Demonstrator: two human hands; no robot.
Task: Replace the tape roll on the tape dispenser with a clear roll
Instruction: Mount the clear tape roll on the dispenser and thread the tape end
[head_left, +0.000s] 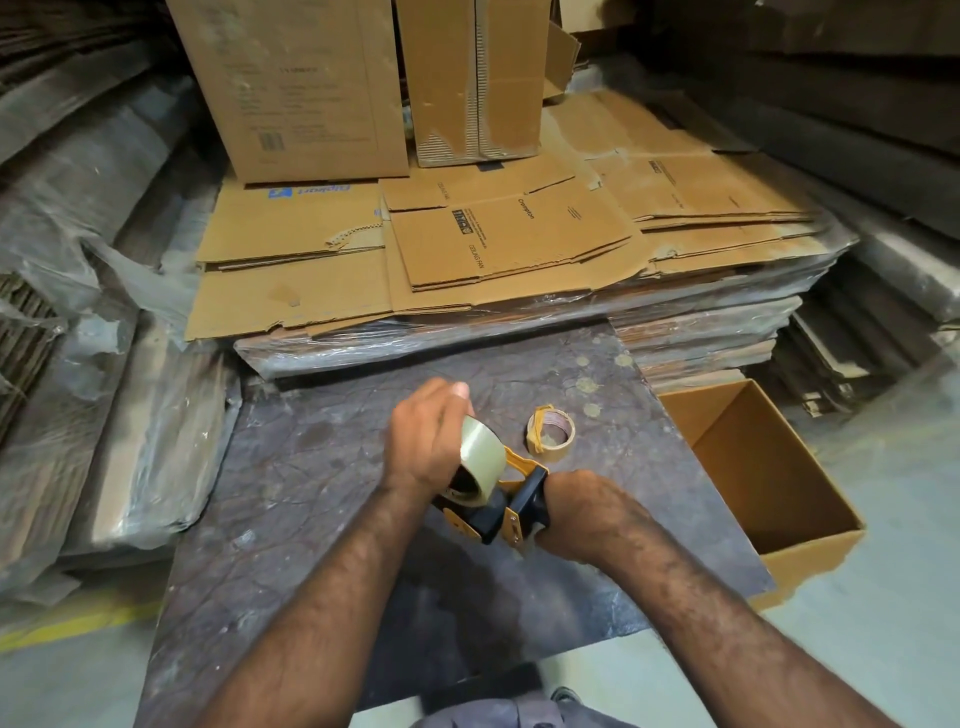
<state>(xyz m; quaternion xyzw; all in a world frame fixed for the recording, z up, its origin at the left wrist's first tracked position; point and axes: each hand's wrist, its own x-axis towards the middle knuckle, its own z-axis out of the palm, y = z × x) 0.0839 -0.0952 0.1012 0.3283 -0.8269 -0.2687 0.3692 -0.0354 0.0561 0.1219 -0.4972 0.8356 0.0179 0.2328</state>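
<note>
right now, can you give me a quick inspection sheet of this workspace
surface: dark, stained worktop, scuffed and spotted
job's things: clear tape roll at the front of the yellow and black tape dispenser; whether it is fully seated cannot be told; nearly spent tape roll lies on the worktop just beyond
clutter: open cardboard box at the worktop's right edge
hands: left hand grips the clear roll; right hand grips the dispenser handle
cables: nothing seen
surroundings: flattened cartons stacked behind, upright boxes beyond, plastic-wrapped bundles on the left
</note>
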